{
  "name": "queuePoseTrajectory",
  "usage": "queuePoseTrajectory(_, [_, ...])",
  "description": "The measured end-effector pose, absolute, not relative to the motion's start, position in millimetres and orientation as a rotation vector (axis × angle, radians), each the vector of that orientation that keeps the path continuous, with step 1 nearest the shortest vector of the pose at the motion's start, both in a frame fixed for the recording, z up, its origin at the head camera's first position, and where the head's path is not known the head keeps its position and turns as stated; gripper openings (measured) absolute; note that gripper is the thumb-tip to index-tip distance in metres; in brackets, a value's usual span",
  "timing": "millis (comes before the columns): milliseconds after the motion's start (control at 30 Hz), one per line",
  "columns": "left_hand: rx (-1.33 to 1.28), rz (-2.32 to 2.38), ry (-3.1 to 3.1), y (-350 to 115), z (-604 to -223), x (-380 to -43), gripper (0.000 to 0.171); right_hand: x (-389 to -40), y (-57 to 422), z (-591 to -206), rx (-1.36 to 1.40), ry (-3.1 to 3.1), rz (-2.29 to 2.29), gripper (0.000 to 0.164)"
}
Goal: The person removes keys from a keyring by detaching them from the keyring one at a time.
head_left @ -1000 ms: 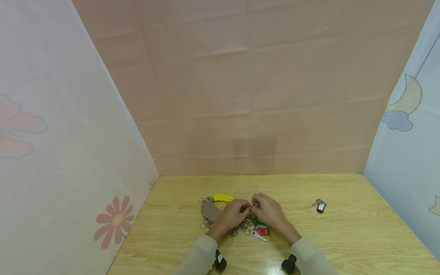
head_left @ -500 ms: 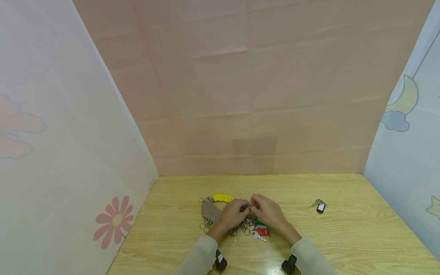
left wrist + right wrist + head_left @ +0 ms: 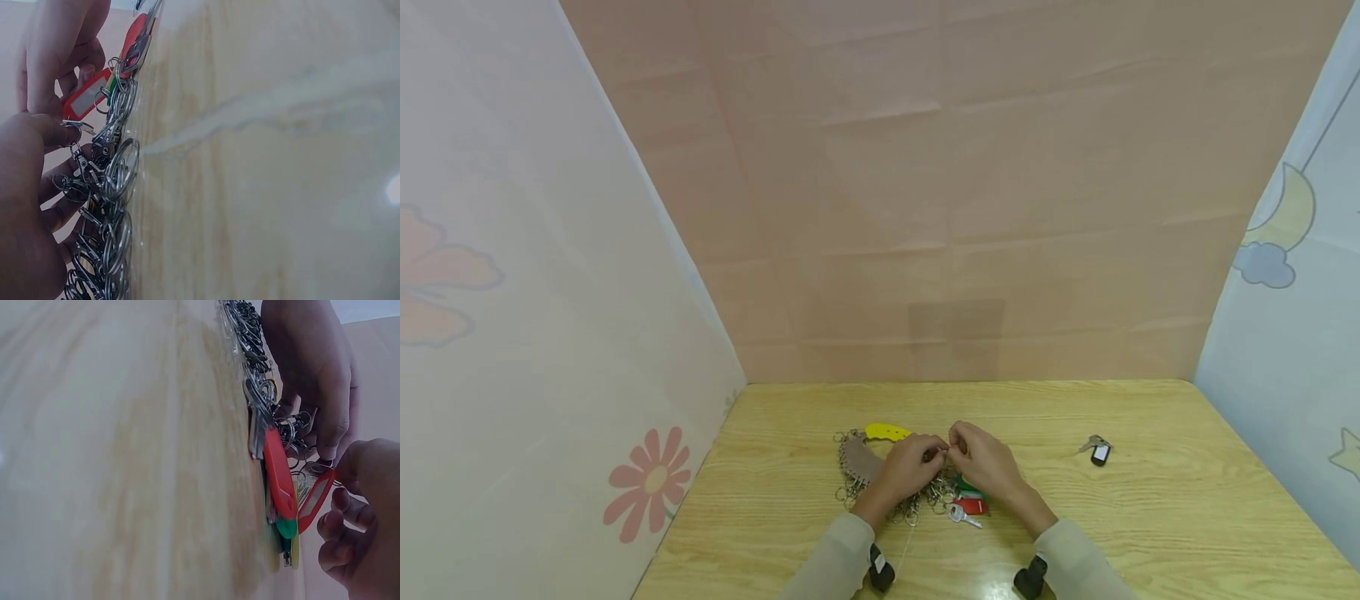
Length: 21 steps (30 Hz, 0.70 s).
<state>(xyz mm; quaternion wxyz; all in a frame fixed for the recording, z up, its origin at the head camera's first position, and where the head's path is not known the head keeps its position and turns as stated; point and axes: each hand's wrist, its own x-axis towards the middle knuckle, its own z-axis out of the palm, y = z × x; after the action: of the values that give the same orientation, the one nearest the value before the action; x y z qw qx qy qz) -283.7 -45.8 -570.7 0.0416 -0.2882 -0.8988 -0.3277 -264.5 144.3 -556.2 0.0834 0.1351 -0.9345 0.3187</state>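
In the head view my hands meet above a heap of metal rings and clasps. My left hand [image 3: 910, 462] pinches a small metal key ring [image 3: 80, 127] between thumb and finger; a swivel clasp [image 3: 81, 159] hangs just below it. My right hand [image 3: 985, 458] has its thumb and forefinger at the same spot, pinching the end of a red key tag [image 3: 315, 500] with a pale label. Whether the ring passes through the tag is hidden by the fingertips. Under the hands lies a brownish-grey crescent-shaped piece [image 3: 857, 458] edged with several rings and clasps.
A yellow piece with holes [image 3: 887, 432] lies behind the left hand. Another red tag [image 3: 972, 506] and a silver key [image 3: 964, 517] lie by the right wrist, with a green tag [image 3: 287, 527] beneath. Farther right on the wooden table [image 3: 1165, 517] are keys with a black tag [image 3: 1100, 453].
The right fingertips shift slightly to the left, then back, beside the left fingertips. Everything on the table stays where it was.
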Motion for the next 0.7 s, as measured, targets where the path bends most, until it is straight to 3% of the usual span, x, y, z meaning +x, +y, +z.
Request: queuePoseTrajectory(700, [-0.879,-1.002,-2.758,-44.7,-567.2,-283.0,0.02,-262.9,148.7,-555.1,0.492,-2.776,0.961,0.021])
